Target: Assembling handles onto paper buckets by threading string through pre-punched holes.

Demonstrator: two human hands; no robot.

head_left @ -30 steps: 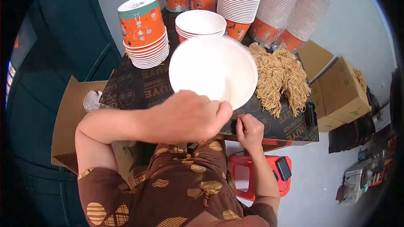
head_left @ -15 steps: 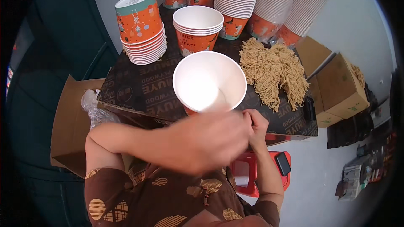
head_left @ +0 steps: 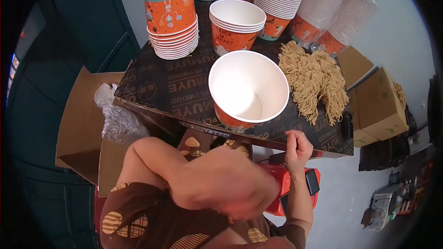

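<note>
An orange paper bucket with a white inside stands upright, mouth up, at the front edge of the black board table. My left hand is low in front of the table, over my lap, smeared by motion, so its fingers cannot be read. My right hand is at the table's front edge, right of the bucket, fingers curled closed. Whatever it may hold is too small to make out. Beyond the right hand lies a pile of tan cord loops. Neither hand touches the bucket.
Behind the bucket stand a short bucket stack, an upside-down stack and several tall stacks. Cardboard boxes flank the table, the left box holding clear plastic. A red stool bears a dark phone-like object.
My left hand has swung down, away from the bucket and from my right hand. The right hand is now farther from the bucket. The whole view has shifted, so the table things appear farther right.
</note>
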